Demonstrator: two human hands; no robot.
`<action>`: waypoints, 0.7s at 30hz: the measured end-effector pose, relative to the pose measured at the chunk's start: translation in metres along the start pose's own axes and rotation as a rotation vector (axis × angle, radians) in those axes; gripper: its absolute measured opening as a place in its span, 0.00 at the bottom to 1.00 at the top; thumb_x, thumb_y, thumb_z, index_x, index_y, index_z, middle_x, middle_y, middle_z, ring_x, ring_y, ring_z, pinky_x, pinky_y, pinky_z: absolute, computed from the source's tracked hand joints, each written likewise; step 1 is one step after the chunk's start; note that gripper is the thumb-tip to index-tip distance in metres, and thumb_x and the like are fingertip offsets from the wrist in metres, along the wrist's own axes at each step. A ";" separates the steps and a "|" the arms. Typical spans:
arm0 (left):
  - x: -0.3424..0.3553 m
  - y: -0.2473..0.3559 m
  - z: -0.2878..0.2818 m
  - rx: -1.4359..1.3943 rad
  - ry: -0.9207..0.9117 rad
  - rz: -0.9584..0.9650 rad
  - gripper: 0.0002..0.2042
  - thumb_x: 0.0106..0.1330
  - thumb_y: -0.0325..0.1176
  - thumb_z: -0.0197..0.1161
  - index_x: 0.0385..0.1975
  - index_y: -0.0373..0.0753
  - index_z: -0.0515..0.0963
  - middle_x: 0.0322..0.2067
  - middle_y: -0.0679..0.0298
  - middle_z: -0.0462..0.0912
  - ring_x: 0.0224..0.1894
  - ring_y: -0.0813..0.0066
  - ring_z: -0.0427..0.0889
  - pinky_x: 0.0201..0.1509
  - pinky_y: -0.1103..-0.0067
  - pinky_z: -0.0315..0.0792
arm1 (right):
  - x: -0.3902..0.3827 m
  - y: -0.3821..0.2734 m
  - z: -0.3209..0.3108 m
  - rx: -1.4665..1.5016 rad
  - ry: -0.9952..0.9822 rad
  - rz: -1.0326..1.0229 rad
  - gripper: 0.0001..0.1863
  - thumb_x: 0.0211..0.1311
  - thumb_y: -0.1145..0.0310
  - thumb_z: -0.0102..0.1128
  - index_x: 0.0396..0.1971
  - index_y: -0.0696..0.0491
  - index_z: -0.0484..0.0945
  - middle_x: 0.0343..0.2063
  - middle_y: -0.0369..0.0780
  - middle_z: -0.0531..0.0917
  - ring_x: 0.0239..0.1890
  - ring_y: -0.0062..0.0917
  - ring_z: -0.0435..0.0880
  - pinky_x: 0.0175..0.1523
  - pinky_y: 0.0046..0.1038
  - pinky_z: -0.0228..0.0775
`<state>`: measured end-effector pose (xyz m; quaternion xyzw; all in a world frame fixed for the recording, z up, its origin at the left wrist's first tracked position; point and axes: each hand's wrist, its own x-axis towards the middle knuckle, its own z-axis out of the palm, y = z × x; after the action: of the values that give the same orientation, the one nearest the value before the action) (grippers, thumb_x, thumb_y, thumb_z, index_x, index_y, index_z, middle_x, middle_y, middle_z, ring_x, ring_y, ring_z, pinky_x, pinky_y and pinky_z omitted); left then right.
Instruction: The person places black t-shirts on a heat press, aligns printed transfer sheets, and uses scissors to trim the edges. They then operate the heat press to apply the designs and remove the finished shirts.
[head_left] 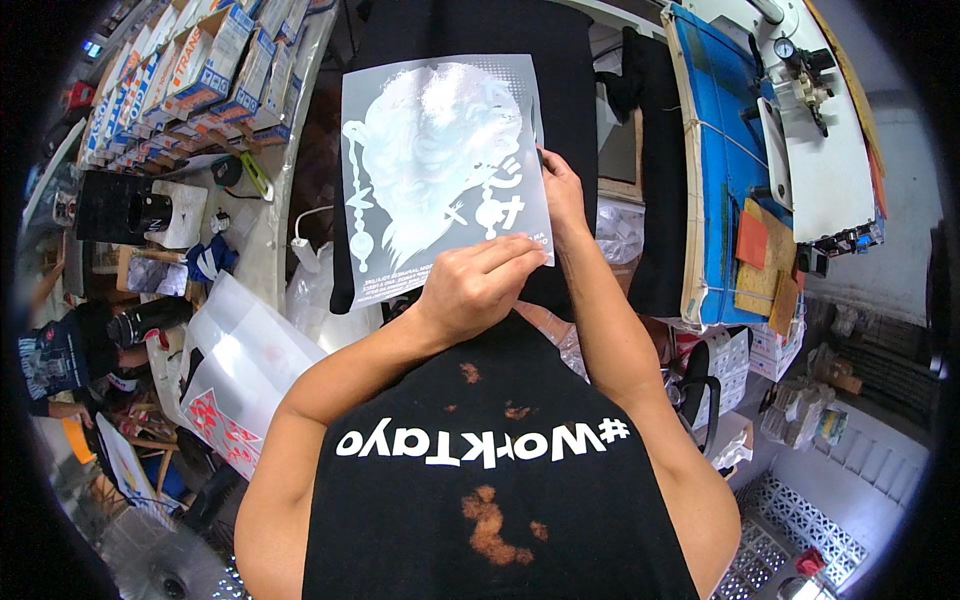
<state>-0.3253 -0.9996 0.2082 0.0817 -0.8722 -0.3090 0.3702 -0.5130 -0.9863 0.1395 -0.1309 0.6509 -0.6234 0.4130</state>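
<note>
A translucent transfer film sheet (435, 165) with a large pale printed design lies tilted over black fabric (470, 25), which looks like a garment spread in front of me. My left hand (485, 280) is closed at the sheet's lower right corner, fingers and thumb pinched together there. My right hand (563, 190) holds the right edge a little higher up, its fingertips partly hidden at the edge. The sheet's far and left edges are not held.
Boxes (205, 65) fill the far left of a side table, with a green-handled tool (257, 176) nearer. Clear plastic sheeting (245, 350) hangs at the left. A blue panel (715, 150) stands at the right, beside a white machine with a pressure gauge (785, 48). Someone else sits at far left.
</note>
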 end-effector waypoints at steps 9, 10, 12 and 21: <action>-0.010 0.009 -0.018 0.016 -0.020 0.011 0.12 0.54 0.19 0.67 0.38 0.35 0.83 0.38 0.58 0.88 0.44 0.60 0.89 0.44 0.72 0.85 | 0.015 -0.018 -0.022 -0.073 -0.052 0.167 0.19 0.71 0.61 0.61 0.58 0.52 0.77 0.23 0.31 0.76 0.20 0.14 0.74 0.19 0.19 0.62; -0.010 0.010 -0.019 0.009 -0.023 0.004 0.11 0.54 0.18 0.68 0.38 0.35 0.83 0.38 0.58 0.88 0.44 0.60 0.90 0.44 0.72 0.85 | 0.016 -0.019 -0.023 -0.083 -0.057 0.163 0.20 0.72 0.61 0.61 0.59 0.51 0.77 0.23 0.31 0.76 0.20 0.14 0.74 0.19 0.19 0.62; -0.010 0.011 -0.020 -0.003 -0.020 -0.002 0.11 0.54 0.17 0.68 0.37 0.34 0.82 0.38 0.57 0.88 0.44 0.60 0.90 0.44 0.71 0.85 | 0.016 -0.017 -0.024 -0.072 -0.066 0.157 0.20 0.72 0.60 0.61 0.59 0.51 0.77 0.23 0.31 0.76 0.20 0.14 0.74 0.19 0.19 0.62; -0.011 0.013 -0.021 0.003 -0.009 -0.004 0.12 0.53 0.17 0.68 0.38 0.35 0.82 0.38 0.57 0.88 0.44 0.60 0.89 0.44 0.72 0.85 | 0.016 -0.006 -0.024 -0.005 -0.075 0.136 0.22 0.72 0.62 0.61 0.63 0.52 0.74 0.24 0.32 0.75 0.20 0.15 0.74 0.19 0.19 0.62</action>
<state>-0.3019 -0.9950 0.2207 0.0825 -0.8742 -0.3087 0.3655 -0.5420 -0.9818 0.1357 -0.1107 0.6437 -0.5870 0.4783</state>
